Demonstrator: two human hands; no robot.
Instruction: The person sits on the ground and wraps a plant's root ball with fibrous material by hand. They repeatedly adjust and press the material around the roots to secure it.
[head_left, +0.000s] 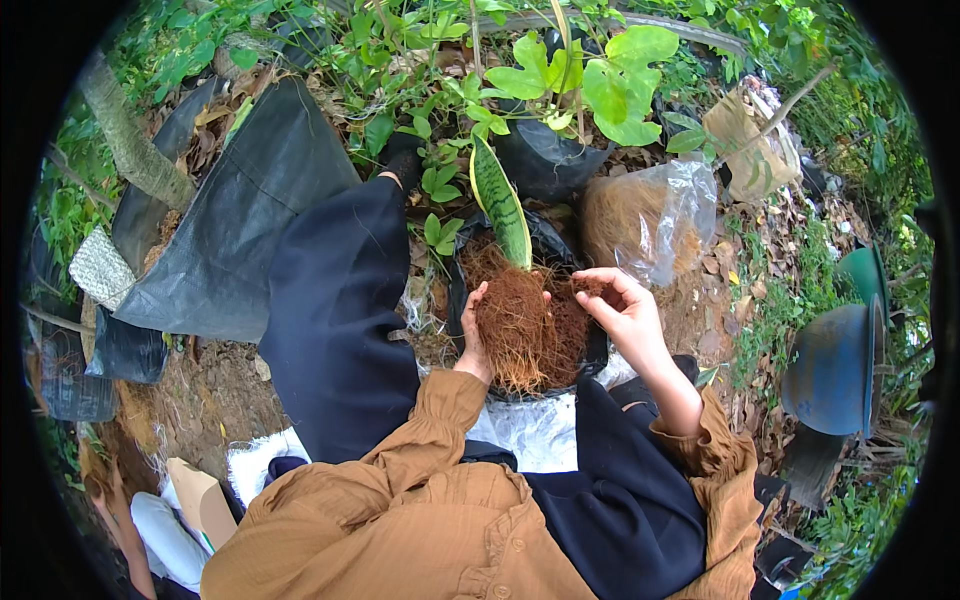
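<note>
A ball of brown coconut fibre (514, 326) rests in my left hand (474, 334), whose fingers wrap its left side and underside. Out of its top stands a snake plant leaf (501, 202), dark green with yellow margins. Just right of the ball, my right hand (621, 300) pinches a small clump of coir (591, 286) between thumb and fingers. Beneath both hands is a black plastic grow bag (456, 300) with loose brown coir (570, 330) inside it. The underside of the fibre ball is partly hidden by my left hand.
A clear plastic bag of coconut fibre (637, 217) sits beyond my right hand. Large black sheeting (247, 217) spreads at the left. Blue (831, 367) and green (859, 274) tubs lie tipped at the right. A person's arm (124, 517) shows at lower left.
</note>
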